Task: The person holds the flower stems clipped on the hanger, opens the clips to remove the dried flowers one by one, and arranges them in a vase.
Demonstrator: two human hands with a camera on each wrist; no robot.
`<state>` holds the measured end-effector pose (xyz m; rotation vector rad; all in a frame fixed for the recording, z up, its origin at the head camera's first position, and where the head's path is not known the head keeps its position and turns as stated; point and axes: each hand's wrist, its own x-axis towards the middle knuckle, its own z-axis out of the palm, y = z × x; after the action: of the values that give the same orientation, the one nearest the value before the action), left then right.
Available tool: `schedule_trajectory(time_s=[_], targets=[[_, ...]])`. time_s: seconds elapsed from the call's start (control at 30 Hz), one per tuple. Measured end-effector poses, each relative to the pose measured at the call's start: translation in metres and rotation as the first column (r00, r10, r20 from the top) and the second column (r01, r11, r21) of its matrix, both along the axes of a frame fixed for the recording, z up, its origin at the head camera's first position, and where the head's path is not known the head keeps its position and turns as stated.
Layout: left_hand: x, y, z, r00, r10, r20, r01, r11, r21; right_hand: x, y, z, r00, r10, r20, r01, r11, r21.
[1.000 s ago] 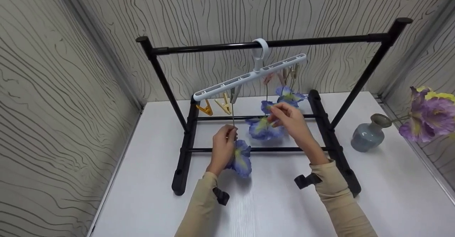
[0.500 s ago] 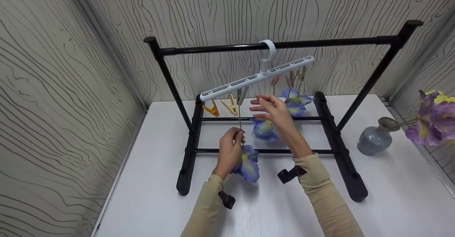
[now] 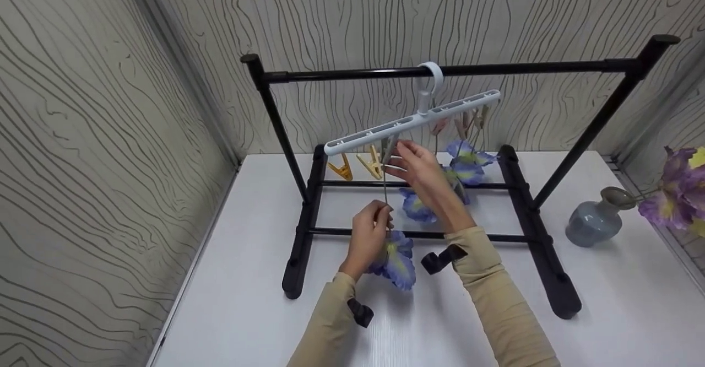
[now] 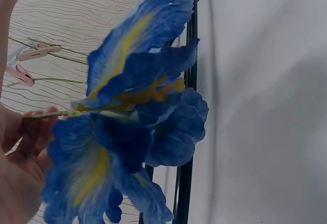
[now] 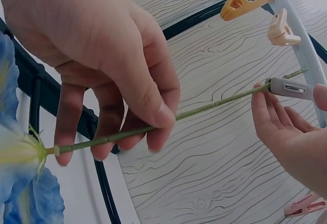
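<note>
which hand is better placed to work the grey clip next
Right, I'd judge: the right hand is up at the grey clip, while the left hand pinches the flower stem lower down.

Soft light casts faint shadows on the white table (image 3: 231, 290); wrist views look dimmer.

Left hand (image 5: 110, 55) pinches a green stem (image 5: 219, 103) — right hand (image 5: 294, 139) at a grey clip (image 5: 287, 87).
</note>
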<state>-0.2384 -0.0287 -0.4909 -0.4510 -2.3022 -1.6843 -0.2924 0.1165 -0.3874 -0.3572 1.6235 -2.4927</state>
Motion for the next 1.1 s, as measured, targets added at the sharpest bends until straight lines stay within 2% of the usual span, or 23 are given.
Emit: schedule_trajectory(time_s=[0.23, 0.43, 0.53, 0.8, 1.1], targets=[[0.005, 0.002, -0.001, 0.999, -0.03, 0.023, 0.03, 0.999, -0.012, -0.005, -0.007, 0.001, 0.997, 0.064, -0.038, -0.067, 0.994, -0.083], [0.01, 0.004, -0.001, 0.998, -0.047, 0.043, 0.047, 0.999, 0.007, -0.008, -0.005, 0.003, 0.995, 0.082, -0.063, -0.09, 0.984, -0.151], [0.011, 0.004, 0.0, 0.998, -0.057, 0.031, 0.057, 0.998, 0.001, -0.008, -0.004, 0.004, 0.995, 0.081, -0.058, -0.088, 0.986, -0.144], [0.015, 0.0, -0.005, 0.997, -0.08, 0.001, 0.08, 0.997, 0.017, -0.01, -0.006, 0.004, 0.999, 0.004, -0.038, -0.008, 0.994, -0.11], [0.022, -0.005, -0.01, 0.996, -0.087, -0.006, 0.087, 0.996, 0.002, -0.01, -0.006, 0.004, 0.995, -0.075, -0.07, 0.072, 0.996, -0.045]])
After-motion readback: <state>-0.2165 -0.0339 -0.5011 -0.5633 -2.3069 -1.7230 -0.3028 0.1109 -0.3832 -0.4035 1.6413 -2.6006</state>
